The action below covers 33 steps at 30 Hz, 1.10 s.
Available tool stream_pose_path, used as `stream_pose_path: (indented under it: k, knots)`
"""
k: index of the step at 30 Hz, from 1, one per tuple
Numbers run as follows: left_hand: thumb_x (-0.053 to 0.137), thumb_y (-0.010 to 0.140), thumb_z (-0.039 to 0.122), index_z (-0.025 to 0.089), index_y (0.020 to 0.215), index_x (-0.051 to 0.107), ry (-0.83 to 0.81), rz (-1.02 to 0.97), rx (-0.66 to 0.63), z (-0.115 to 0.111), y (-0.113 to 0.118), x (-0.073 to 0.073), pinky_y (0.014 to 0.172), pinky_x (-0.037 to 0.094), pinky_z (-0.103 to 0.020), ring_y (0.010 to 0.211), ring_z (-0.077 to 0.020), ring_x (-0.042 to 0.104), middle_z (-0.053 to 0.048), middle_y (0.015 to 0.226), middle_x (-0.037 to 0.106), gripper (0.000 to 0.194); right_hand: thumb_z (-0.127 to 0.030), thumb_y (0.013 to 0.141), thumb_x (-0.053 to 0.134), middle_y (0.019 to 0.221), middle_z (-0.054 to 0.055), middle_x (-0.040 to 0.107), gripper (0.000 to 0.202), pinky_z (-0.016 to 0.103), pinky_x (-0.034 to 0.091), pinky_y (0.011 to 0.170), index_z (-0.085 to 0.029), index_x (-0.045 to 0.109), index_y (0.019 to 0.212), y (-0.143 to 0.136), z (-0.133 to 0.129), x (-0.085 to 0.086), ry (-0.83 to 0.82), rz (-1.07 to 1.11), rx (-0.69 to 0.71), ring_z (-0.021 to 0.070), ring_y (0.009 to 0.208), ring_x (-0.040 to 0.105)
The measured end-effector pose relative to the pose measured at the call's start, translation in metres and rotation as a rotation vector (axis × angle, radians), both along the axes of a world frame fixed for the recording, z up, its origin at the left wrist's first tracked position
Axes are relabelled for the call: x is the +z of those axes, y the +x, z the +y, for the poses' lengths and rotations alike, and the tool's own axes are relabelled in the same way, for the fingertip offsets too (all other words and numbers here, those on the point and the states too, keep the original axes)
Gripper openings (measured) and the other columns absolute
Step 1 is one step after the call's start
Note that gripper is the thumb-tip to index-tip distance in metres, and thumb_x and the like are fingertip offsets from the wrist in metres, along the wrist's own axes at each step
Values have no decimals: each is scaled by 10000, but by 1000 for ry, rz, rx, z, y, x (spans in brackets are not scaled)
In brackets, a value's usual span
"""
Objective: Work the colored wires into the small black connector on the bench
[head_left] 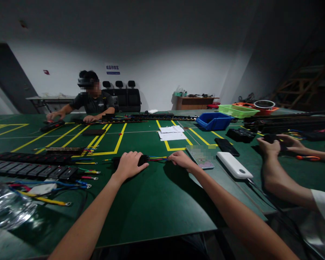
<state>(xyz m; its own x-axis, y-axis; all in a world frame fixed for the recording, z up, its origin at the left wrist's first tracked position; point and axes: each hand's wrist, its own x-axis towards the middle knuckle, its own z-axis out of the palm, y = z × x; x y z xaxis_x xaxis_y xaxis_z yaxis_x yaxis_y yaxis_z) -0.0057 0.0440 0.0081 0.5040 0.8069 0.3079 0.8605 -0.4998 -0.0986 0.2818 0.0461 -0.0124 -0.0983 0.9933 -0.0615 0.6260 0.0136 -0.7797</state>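
Observation:
Palm down, my left hand (131,164) lies over a black housing (115,163) on the green table, its fingers curved over the far side and its thumb near the right end. Yellow, blue and red wires (157,158) come out of that end and run to the right. My right hand (181,160) is closed in a pinch on their far ends; the fingertips hide the tips. More wire sticks out to the left of the housing. Just beyond my right hand lies a phone (202,157).
Left are long black socket strips (35,169), lugged wires (51,198) and clear plastic (11,207). Right are a white power bank (234,165), a black phone (226,147), a blue bin (213,121) and a co-worker's hands (271,146). Papers (172,133) lie ahead; another person (93,99) sits opposite.

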Motion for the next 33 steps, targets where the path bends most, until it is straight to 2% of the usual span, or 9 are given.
stream_pose_path:
  k: [3,7,11,16,21,33]
  knots:
    - [428,924,709,203,1153,653,-11,-10,2,0,0,1,806,432,-398,962,-287,633,-114,1084,705,600,-324,872,553,543,-18,580,277,206,271,471,-141,712,737,0,-2,2,-8,-15,2,79,458,408]
    - [433,920,712,201,1152,656,-18,-20,1,0,1,1,807,431,-403,957,-290,632,-117,1078,705,605,-234,877,543,615,-3,657,246,193,332,519,-158,765,949,-1,-5,4,48,-155,-7,106,552,556]
    - [431,921,716,205,1161,656,-26,-36,-7,0,0,1,816,430,-406,966,-290,633,-120,1093,703,607,-234,887,563,697,13,707,274,208,377,584,-199,764,1070,-3,-11,10,99,-298,-31,139,672,647]
    - [438,929,701,198,1162,652,-10,-17,-8,0,0,0,815,425,-402,968,-290,635,-119,1085,704,594,-242,882,559,830,33,737,309,224,383,635,-230,739,1133,-5,-16,16,120,-394,-59,166,782,669]
    - [444,933,694,195,1160,647,12,-11,-6,1,0,-2,812,420,-402,973,-293,634,-120,1090,704,584,-269,896,541,949,60,745,396,245,385,669,-220,664,1268,-2,-15,14,148,-457,-111,190,853,660]
    - [446,927,694,201,1170,655,-19,-30,-6,-1,2,1,818,429,-411,997,-304,638,-125,1103,706,589,-248,881,540,946,40,744,317,242,351,630,-256,711,1148,-2,-14,13,181,-502,-94,195,877,666]
